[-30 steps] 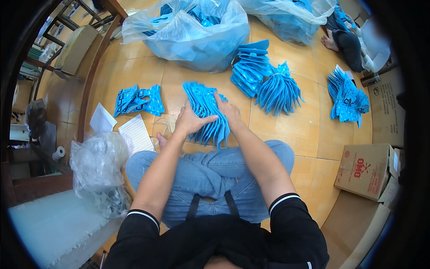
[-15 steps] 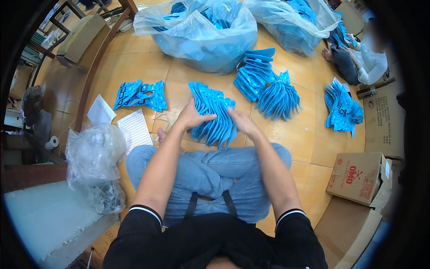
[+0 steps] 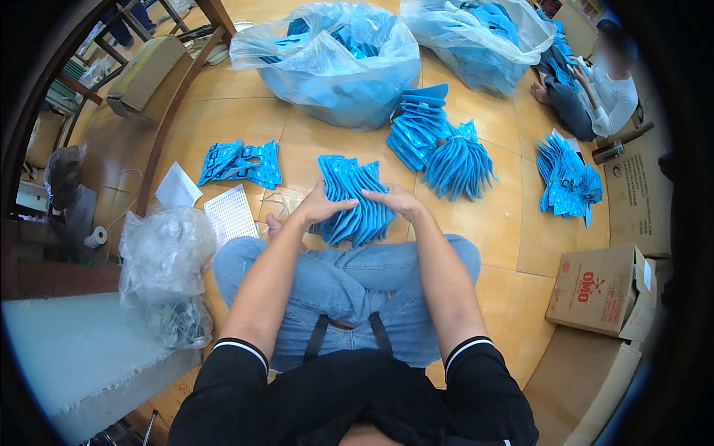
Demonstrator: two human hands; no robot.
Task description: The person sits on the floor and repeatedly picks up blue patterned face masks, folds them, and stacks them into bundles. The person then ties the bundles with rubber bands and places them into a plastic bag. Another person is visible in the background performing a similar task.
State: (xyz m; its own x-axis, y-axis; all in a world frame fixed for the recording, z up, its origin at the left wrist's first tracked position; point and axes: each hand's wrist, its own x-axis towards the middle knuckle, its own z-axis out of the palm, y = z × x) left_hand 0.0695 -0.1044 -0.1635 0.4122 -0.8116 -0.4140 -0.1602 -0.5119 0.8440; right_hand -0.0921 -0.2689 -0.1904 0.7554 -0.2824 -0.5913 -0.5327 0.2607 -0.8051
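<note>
In front of my crossed legs stands a fanned stack of blue fabric pieces (image 3: 355,227). My left hand (image 3: 320,204) grips its left side, thumb laid across the top. My right hand (image 3: 396,201) closes on the right side, its thumb nearly meeting the other; the remaining fingers are partly hidden behind the cloth. Just to the right is a fanned blue bundle (image 3: 460,163), gathered at its top, touching a looser blue pile (image 3: 418,126). Left of the stack lie blue pieces with dark markings (image 3: 240,163).
Two clear plastic bags (image 3: 335,85) of blue pieces stand ahead. Another blue bundle (image 3: 567,182) lies right, near cardboard boxes (image 3: 595,290). A person (image 3: 606,93) sits far right. Printed sheets (image 3: 232,214) and crumpled clear plastic (image 3: 167,249) are at left.
My right hand has shifted inward over the stack, bringing the thumbs close together. The fabric stack looks more compact and squared than before.
</note>
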